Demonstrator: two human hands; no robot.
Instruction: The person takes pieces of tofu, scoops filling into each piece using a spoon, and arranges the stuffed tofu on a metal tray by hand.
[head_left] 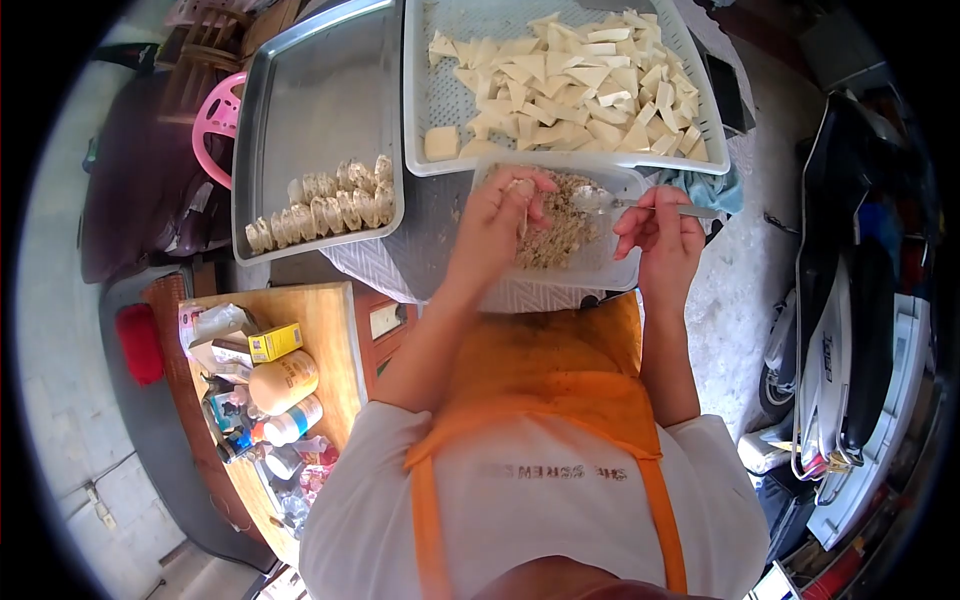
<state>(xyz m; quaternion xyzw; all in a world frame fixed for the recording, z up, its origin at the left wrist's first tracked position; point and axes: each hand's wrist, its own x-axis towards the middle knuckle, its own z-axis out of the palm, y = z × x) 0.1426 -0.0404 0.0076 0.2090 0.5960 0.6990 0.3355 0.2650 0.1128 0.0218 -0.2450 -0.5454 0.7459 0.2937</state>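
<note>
My left hand [492, 205] is closed around a pale tofu piece [521, 190], mostly hidden by the fingers, above the left part of a clear plastic tub [625, 268]. Crumbly brown filling [560, 232] lies in that tub. Between the fingers of my right hand [662, 232] is the handle of a metal spoon [697, 211]. The spoon's head reaches left over the filling. Beyond the tub stands a white perforated tray [425, 95] heaped with pale, mostly triangular tofu pieces [590, 85].
A metal tray [315, 100] at left holds rows of filled pieces [330, 208] along its near edge. Bottles and boxes crowd a wooden table [330, 320] at lower left. A blue cloth [725, 190] lies beside the tub. A scooter [830, 340] stands at right.
</note>
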